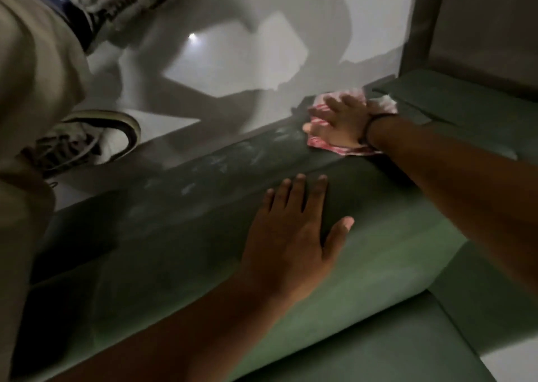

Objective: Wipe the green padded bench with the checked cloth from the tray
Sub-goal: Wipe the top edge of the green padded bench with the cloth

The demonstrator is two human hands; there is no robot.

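Two bare hands show: the left hand (294, 236) and the right hand (337, 122). One red-and-white checked cloth (323, 144) and one green padded bench (364, 265) appear. Two laced sneakers (87, 140) stand on the pale floor.

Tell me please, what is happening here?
A person leans over a green bench and wipes it. The right hand presses a red checked cloth flat on the far front edge. The left hand lies open on the padding, holding nothing. Pale smears show on the front face.
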